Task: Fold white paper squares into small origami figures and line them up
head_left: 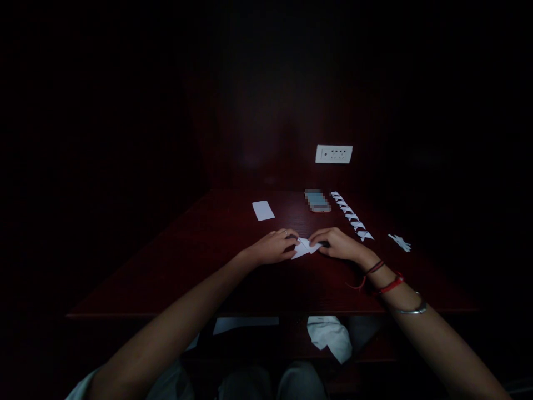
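A: ok so where's the folded paper (pixel 301 249) and what have your hands got?

B: It's between them, over the middle of the dark red table (pixel 166 278); can't tell if it's fully down on the wood. Your left hand (pixel 275 246) is half curled, thumb and fingers on the left end. Your right hand (pixel 335 243) has the other end in a loose-looking pinch, fingertips close together. Can't see how hard you're squeezing.

A: Any tips for the crease?

B: I'd pin it with your left fingers, line up the edges, then run your right thumb outward from the middle. Press it against the tabletop, since creasing in the air probably skews the points.

A: Room to work?

B: Looks fine. The row of folded pieces (pixel 352 215) slants away past your right hand, thin paper strips (pixel 400 243) lie farther right, and the loose white sheet (pixel 264 210) sits beyond your left. Just watch your elbows.
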Demonstrator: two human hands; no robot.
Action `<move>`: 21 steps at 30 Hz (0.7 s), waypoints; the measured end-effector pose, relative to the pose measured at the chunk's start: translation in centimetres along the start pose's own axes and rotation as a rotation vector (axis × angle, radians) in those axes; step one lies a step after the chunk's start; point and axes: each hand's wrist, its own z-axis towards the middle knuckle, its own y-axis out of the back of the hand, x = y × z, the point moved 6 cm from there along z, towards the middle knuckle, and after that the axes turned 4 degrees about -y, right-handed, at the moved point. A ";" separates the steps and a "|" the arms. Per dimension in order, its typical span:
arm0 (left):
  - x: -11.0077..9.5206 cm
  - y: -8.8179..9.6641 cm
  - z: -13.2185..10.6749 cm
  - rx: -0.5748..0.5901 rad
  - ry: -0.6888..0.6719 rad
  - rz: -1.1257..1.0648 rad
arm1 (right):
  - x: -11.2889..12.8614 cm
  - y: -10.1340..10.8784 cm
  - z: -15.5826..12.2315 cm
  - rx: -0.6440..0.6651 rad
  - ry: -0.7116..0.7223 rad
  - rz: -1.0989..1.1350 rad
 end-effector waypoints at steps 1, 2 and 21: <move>0.0 0.0 0.0 0.002 0.003 0.002 | 0.1 0.0 0.0 0.007 0.008 -0.011; -0.1 0.1 0.0 0.007 0.003 0.001 | 0.1 -0.1 0.0 0.011 0.017 -0.022; 0.3 -0.6 -0.2 0.047 0.015 0.006 | -0.8 -0.1 0.2 -0.056 -0.006 -0.061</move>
